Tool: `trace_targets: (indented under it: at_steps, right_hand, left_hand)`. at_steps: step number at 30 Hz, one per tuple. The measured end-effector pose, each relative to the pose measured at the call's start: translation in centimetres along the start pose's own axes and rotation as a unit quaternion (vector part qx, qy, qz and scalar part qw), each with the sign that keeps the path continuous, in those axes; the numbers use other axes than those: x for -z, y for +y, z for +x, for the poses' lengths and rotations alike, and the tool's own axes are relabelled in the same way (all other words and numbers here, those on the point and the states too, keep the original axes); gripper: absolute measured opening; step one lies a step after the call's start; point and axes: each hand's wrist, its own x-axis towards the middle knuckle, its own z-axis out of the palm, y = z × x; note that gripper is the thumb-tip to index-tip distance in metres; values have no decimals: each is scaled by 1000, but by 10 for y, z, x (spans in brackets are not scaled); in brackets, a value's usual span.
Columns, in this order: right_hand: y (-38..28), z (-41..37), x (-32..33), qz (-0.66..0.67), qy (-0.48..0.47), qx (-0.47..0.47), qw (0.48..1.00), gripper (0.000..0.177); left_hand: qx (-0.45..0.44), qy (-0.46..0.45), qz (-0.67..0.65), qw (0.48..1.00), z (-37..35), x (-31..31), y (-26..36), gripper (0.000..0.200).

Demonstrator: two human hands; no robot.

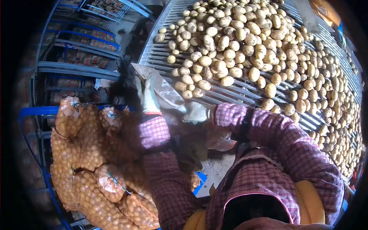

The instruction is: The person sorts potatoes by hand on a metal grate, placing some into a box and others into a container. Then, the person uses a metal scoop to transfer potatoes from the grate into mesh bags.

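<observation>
Both my hands wear pale work gloves and are at the lower left corner of a slatted metal rack. My left hand (148, 96) is against the left edge of a grey metal chute plate (165, 92), a thumb and fingers pointing up along it. What lies in its grip is hard to see. Close to the plate's lower end, my right hand (197, 113) is closed, its fingertips hidden. Below the hands is a dark, blurred area with a reddish mesh (222, 141) partly showing. Loose potatoes (230, 53) cover much of the rack beyond the plate.
Filled mesh sacks of potatoes (82, 153), tied at the top, are piled at lower left inside a blue metal frame (38, 111). Metal racks (78, 65) with stacked sacks stand at upper left. The slatted rack (153, 53) extends to the right edge.
</observation>
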Motion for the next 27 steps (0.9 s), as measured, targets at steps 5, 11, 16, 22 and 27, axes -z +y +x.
trace_targets:
  at_steps: [5, 11, 16, 22, 27]
  right_hand:
    - [25, 64, -6, 14, -10, -66, 998, 43]
    - [46, 75, -2, 79, 92, -50, 991, 39]
    - [102, 90, 1, -220, 195, 22, 956, 46]
    - [51, -6, 75, -89, 246, -51, 964, 36]
    - [59, -62, 100, -47, 293, -8, 955, 35]
  left_hand:
    - [52, 10, 50, 997, 51, 11, -39, 62]
    - [215, -136, 2, 967, 79, 8, -73, 74]
    - [308, -135, -179, 924, 80, -18, -86, 78]
    - [284, -242, -218, 902, 62, -114, -119, 75]
    - [325, -246, -174, 897, 10, -191, -69, 82]
